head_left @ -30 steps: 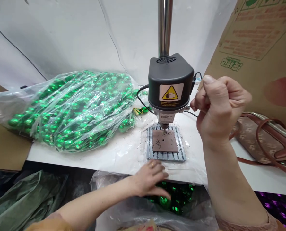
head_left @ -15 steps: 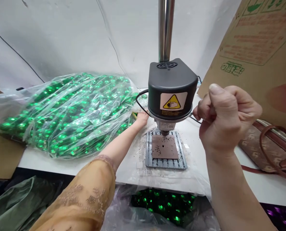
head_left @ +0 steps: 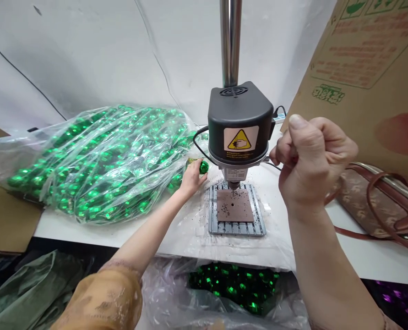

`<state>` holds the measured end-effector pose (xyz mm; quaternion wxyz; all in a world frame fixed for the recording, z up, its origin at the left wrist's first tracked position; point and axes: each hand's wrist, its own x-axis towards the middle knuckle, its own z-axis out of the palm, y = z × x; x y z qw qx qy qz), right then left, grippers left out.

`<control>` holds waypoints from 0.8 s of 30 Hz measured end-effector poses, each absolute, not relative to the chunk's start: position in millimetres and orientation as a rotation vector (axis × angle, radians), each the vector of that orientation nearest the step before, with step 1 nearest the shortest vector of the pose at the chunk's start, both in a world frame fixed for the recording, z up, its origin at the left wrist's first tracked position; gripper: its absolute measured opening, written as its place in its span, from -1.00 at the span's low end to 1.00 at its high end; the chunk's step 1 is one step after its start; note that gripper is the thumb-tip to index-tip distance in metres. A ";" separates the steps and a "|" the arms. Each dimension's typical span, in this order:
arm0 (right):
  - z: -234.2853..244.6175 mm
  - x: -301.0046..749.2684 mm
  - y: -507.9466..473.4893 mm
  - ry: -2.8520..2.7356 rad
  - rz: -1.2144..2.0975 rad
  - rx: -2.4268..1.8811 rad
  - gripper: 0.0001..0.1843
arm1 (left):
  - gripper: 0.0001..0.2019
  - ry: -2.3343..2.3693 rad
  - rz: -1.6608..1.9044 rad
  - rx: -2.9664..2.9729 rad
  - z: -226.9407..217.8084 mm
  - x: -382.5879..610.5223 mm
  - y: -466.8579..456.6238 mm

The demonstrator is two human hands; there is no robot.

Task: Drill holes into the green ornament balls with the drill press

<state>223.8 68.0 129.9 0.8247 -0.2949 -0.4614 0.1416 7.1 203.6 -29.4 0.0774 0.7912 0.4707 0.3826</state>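
At the mouth of a clear plastic bag [head_left: 100,183] full of shiny green faceted balls, my left hand [head_left: 192,178] grips one green ball [head_left: 204,167] between thumb and fingers. To its right stands a small bench drill press [head_left: 241,110] with a black motor cover and a warning label. My right hand [head_left: 310,160] is closed in a fist beside it, around the press's feed handle, most of which the fingers hide. Under the chuck, a brown square pad [head_left: 234,213] with a hole lies on the slotted grey base [head_left: 260,228], sprinkled with dark shavings.
An open bag of green balls [head_left: 233,288] sits below the table's front edge, with purple balls [head_left: 401,300] at lower right. A cardboard box [head_left: 368,105] and a patterned handbag [head_left: 361,201] stand on the right. A steel column [head_left: 230,46] rises behind the press.
My left hand has drawn back leftward from beside the press, and a green ball now shows in its fingers. My right hand stays closed at the handle; the view has shifted slightly.
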 end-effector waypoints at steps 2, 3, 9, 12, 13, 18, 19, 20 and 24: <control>129.5 223.5 68.7 -0.976 0.302 -0.611 -0.55 | -0.55 1.313 1.212 2.027 -33.4 1.2 179.6; 129.3 223.4 69.1 -0.970 0.303 -0.601 -0.55 | -0.52 1.239 1.231 1.815 -35.3 0.8 167.8; 129.1 223.7 71.5 -0.961 0.301 -0.591 -0.54 | -0.44 0.989 1.139 1.283 -45.7 19.5 120.9; 128.8 225.0 71.9 -0.978 0.307 -0.591 -0.51 | -0.41 0.949 1.121 1.315 -51.2 31.0 114.7; 128.5 225.3 71.9 -0.985 0.306 -0.593 -0.50 | -0.41 0.940 1.111 1.333 -52.9 34.3 114.1; 125.5 226.0 72.2 -1.046 0.260 -0.655 -0.46 | -0.43 0.904 1.039 1.458 -58.0 46.9 113.0; 124.7 226.1 72.4 -1.059 0.248 -0.666 -0.46 | -0.43 0.896 1.030 1.472 -58.3 48.6 112.6; 124.1 226.1 72.6 -1.071 0.237 -0.674 -0.46 | -0.43 0.894 1.028 1.481 -58.5 49.9 112.1; 123.0 226.2 73.4 -1.101 0.209 -0.687 -0.46 | -0.44 0.931 1.039 1.521 -59.7 51.8 111.1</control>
